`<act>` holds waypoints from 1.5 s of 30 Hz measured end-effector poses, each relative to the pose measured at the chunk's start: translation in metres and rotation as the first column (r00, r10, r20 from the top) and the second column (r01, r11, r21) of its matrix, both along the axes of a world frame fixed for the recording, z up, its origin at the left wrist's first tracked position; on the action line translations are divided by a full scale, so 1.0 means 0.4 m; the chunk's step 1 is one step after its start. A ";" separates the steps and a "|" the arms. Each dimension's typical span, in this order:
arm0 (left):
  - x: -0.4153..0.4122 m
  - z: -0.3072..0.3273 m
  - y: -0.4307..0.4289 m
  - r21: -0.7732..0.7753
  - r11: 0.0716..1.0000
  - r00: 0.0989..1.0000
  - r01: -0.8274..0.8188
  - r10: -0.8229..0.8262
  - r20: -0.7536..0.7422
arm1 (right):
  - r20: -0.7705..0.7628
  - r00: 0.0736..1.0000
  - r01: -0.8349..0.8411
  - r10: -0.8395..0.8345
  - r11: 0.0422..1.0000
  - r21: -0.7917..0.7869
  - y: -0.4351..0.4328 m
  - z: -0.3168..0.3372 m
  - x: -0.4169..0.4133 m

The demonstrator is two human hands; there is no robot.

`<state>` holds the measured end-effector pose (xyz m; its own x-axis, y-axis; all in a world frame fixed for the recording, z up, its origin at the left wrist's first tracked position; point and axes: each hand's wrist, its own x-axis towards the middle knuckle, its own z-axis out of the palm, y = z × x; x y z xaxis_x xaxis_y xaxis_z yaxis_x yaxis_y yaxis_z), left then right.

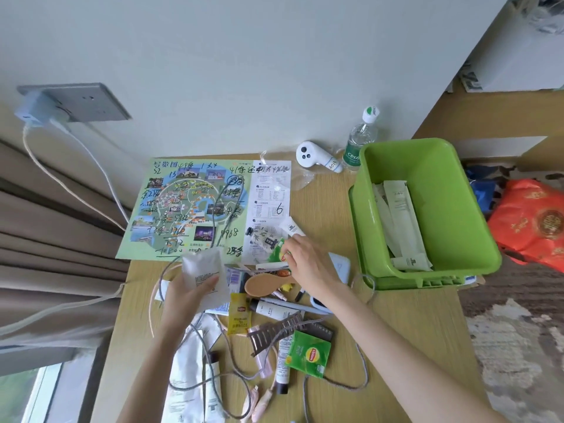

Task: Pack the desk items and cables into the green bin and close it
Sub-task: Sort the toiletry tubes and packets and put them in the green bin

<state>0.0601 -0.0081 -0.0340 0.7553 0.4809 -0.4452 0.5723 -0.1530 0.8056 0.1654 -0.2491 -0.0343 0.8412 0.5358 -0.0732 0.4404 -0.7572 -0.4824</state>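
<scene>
The green bin point(439, 190) is seen at the right of the frame, open, set on its green lid point(406, 280) at the desk's point(406, 325) right edge; pale sachets point(399, 221) are leaned inside it. Left of the bin, at centre frame, the right hand point(308, 264) is closed by the fingertips on a small green packet point(277, 253) at the edge of a heap of loose items. The left hand point(186, 296), lower left of centre, is curled around a white pouch point(203, 270) held above the desk. Below the hands, a yellow tea sachet point(239, 314), a brown hair clip point(274, 332), a green tea packet point(309, 354) and tubes are tangled with grey cables point(335, 384). A marked-up map point(189, 206) is spread at upper centre. Behind the bin, a white controller point(317, 157) and a water bottle point(360, 141) are placed by the wall.
</scene>
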 end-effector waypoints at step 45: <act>-0.003 -0.076 -0.022 0.091 0.983 0.884 0.160 -0.102 -0.455 | -0.111 0.948 0.311 -0.297 0.939 0.145 0.133 0.061 0.085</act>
